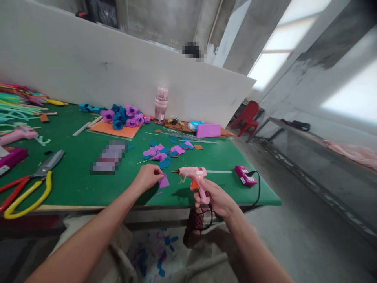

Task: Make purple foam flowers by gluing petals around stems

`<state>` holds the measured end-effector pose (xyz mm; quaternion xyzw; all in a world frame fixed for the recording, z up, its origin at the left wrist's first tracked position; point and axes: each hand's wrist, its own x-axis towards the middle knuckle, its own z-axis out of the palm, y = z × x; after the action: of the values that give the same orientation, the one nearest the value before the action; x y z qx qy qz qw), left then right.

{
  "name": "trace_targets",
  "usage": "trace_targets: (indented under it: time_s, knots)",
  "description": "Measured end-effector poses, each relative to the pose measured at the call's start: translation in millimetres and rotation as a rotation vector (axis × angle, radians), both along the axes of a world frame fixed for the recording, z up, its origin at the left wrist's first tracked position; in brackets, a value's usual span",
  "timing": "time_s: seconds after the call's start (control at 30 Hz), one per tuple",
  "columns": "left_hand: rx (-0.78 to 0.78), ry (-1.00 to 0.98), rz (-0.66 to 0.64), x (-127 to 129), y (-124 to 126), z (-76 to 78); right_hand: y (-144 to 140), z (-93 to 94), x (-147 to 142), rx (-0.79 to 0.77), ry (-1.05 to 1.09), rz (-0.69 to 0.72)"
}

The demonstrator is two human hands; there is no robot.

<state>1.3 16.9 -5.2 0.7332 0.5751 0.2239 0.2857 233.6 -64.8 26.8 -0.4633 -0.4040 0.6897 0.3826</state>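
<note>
My right hand (214,195) is wrapped round the handle of a pink glue gun (191,172), its nozzle pointing left. A clear glue stick (219,171) juts from the gun's back, and thin strands of glue hang below the nozzle. Between its fingertips my left hand (149,177) pinches a small purple paper piece (164,181) just above the green table (123,196). The nozzle is a short way right of that hand, apart from the paper. Behind both hands lie scattered purple petals (159,156) and blue petals (165,163).
Scissors (44,169) with red and yellow handles lie left, near a second pink glue gun (19,135). Paper flowers (120,117) rest on orange sheets (112,129). A pink bottle (161,104) stands before a white board (123,78). A magenta power box (245,175) sits right, with a black cable.
</note>
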Motion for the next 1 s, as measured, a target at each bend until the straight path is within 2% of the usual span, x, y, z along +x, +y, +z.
trace_targets:
  time_s: [0.13,0.23,0.47,0.73,1.0]
  knots:
    - [-0.001,0.047,-0.016,2,-1,1.6,-4,2.7,-6,0.216,-0.324,-0.031]
    - [0.014,0.055,-0.035,3,-1,0.7,-7,2.0,-10,0.306,-0.474,0.015]
    - [0.046,0.078,-0.059,1,-1,-0.6,-8,7.8,-18,0.391,-0.602,0.111]
    - [0.047,0.098,-0.058,2,-2,1.2,-2,3.4,-19,0.516,-0.717,0.133]
    - [0.059,0.099,-0.068,1,-1,-1.4,-2,5.5,-23,0.559,-0.793,0.156]
